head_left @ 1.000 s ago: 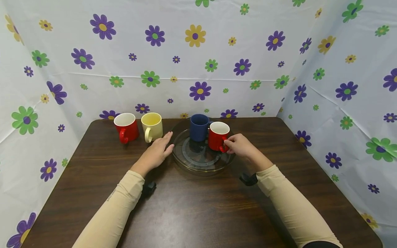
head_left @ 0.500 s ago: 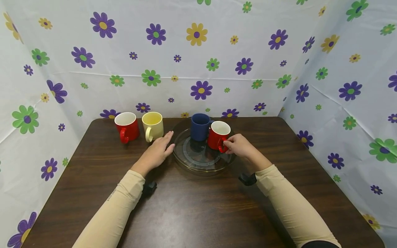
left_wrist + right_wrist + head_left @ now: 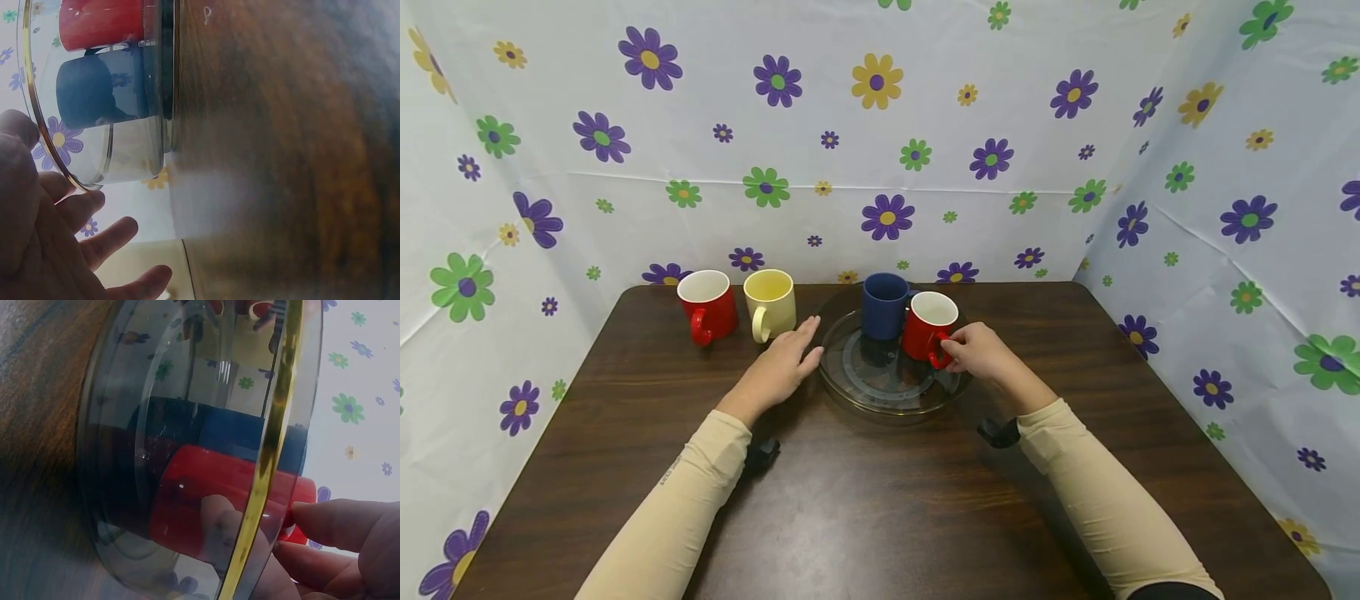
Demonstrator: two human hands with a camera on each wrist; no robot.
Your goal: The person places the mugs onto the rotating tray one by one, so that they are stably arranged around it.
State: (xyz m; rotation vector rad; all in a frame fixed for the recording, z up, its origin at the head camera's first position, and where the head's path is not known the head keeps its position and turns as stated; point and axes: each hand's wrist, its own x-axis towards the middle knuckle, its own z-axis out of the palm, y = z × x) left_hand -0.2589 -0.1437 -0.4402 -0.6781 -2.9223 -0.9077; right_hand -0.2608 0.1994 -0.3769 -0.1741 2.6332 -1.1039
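Note:
A round clear tray [image 3: 880, 402] with high see-through walls and a gold rim stands toward the back of the table. Inside it, side by side, are a blue mug [image 3: 883, 308] and a red mug [image 3: 923, 333] with a white inside. My right hand [image 3: 987, 354] pinches the red mug's handle between thumb and fingers. Seen through the wall in the right wrist view, the red mug [image 3: 194, 487] overlaps the blue one. At the tray's left side, my left hand [image 3: 778, 367] has its fingers extended; in the left wrist view its fingers [image 3: 84, 203] lie against the gold rim.
Left of the tray, a yellow mug [image 3: 770, 307] and a second red mug [image 3: 709, 307] stand on the brown wooden table [image 3: 880, 492], handles facing forward. Flower-patterned cloth [image 3: 820, 108] hangs close behind the table and along both sides.
The red mug has turned slightly, its handle shifting a little left with my right hand still pinching it. My left hand stays in place. The head view has shifted slightly.

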